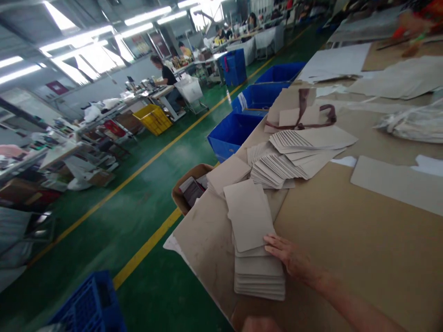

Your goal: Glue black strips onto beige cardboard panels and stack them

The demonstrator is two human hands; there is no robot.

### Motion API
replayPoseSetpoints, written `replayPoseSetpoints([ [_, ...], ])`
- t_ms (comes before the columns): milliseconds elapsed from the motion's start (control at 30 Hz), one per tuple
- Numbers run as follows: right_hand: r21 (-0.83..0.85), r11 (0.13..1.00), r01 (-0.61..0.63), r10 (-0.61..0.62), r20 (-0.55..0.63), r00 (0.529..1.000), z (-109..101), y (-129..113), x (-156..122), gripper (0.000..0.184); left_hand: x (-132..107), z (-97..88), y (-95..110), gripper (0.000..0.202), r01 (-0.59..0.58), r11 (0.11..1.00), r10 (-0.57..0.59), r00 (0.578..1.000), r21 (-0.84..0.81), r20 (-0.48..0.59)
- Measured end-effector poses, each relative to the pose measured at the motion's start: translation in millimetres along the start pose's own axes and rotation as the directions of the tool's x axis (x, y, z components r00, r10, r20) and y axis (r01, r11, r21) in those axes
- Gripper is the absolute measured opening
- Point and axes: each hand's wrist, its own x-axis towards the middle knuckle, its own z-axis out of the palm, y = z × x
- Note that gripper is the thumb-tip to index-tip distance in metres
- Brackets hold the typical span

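Note:
My right hand (289, 256) reaches in from the lower right, fingers stretched out. Its fingertips touch the right edge of a light grey cardboard piece (249, 216) with rounded corners. That piece lies on top of a fanned stack of similar cardboard pieces (259, 276) near the table's edge. At the bottom of the view only a blurred bit of my left hand (261, 324) shows; its fingers are out of sight. Just beyond the stack, more cardboard pieces (230, 173) lie in a pile, and a larger fanned heap of cardboard pieces (277, 168) spreads behind them.
A brown strap (301, 122) lies across cardboard at the far side. Larger grey sheets (398, 184) and a plastic-wrapped bundle (415, 122) lie to the right. Blue bins (231, 133) and a brown container (183, 186) stand beside the table. Another person's hand (410, 27) is blurred at top right.

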Motion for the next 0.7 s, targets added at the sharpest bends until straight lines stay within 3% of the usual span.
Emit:
replayPoseSetpoints([
  [100, 0.113, 0.986, -0.124, 0.126, -0.015, 0.992, -17, 4, 11, 0.046, 18, -34.5, -32, 0.024, 0.078, 0.997, -0.076, 0.976, -0.001, -0.204],
  [167, 0.18, 0.955, -0.237, 0.254, -0.083, 0.964, -25, 8, 30, 0.044, 46, -56.4, -60, 0.025, 0.12, 0.992, -0.097, 0.92, 0.037, -0.38],
  [233, 0.217, 0.921, -0.324, 0.363, -0.175, 0.915, -30, 13, 55, 0.04, 77, -72.5, -89, 0.03, 0.118, 0.989, -0.07, 0.896, 0.085, -0.438],
  [333, 0.197, 0.901, -0.385, 0.429, -0.284, 0.858, -29, 19, 95, 0.036, 111, -81.4, -122, 0.057, 0.077, 0.982, -0.002, 0.915, 0.17, -0.404],
  [400, 0.163, 0.894, -0.417, 0.448, -0.32, 0.835, -24, 22, 118, 0.037, 120, -79.6, -132, 0.065, 0.059, 0.976, 0.023, 0.93, 0.21, -0.366],
  [567, 0.111, 0.811, -0.574, 0.571, -0.362, 0.737, -12, 23, 149, 0.039, 120, -72.7, -132, 0.064, 0.065, 0.918, 0.05, 0.959, 0.39, -0.279],
  [700, 0.162, 0.71, -0.685, 0.694, -0.326, 0.642, -18, 26, 161, 0.023, 120, -72.6, -133, 0.062, 0.084, 0.891, 0.058, 0.953, 0.447, -0.296],
])
